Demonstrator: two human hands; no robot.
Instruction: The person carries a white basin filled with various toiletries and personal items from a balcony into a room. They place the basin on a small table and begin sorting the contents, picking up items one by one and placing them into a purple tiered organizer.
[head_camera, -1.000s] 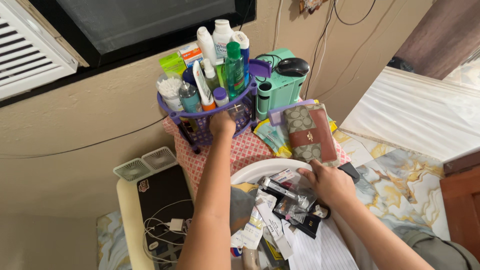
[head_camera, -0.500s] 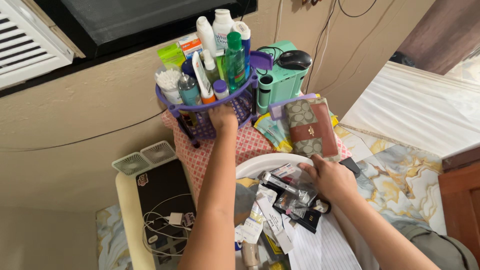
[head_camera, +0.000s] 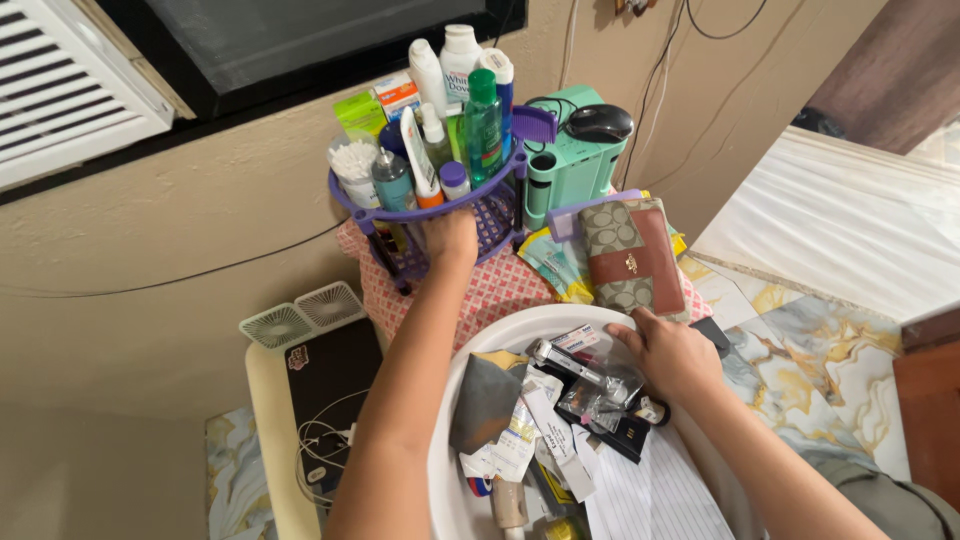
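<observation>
Left hand (head_camera: 452, 238) stretched forward, grip pressed against the front of the purple caddy (head_camera: 490, 215), fingers curled at its lower mesh tier as if to steady or shift it; whether anything small is pinched there, impossible to tell. Packed upright above that grip: roughly seven bottles and tubes, one tub of cotton swabs (head_camera: 355, 165), two small boxes behind.

Right hand (head_camera: 672, 355) laid flat, fingers loosely spread, on the far rim of the white basin (head_camera: 520, 328), apparently to hold it in place. Just under that grip: clear plastic bags (head_camera: 600, 395), papers and small clutter. Just beyond it: one brown patterned wallet (head_camera: 633, 257); farther on, one black mouse (head_camera: 598, 122) atop a mint-green organizer (head_camera: 570, 165).
</observation>
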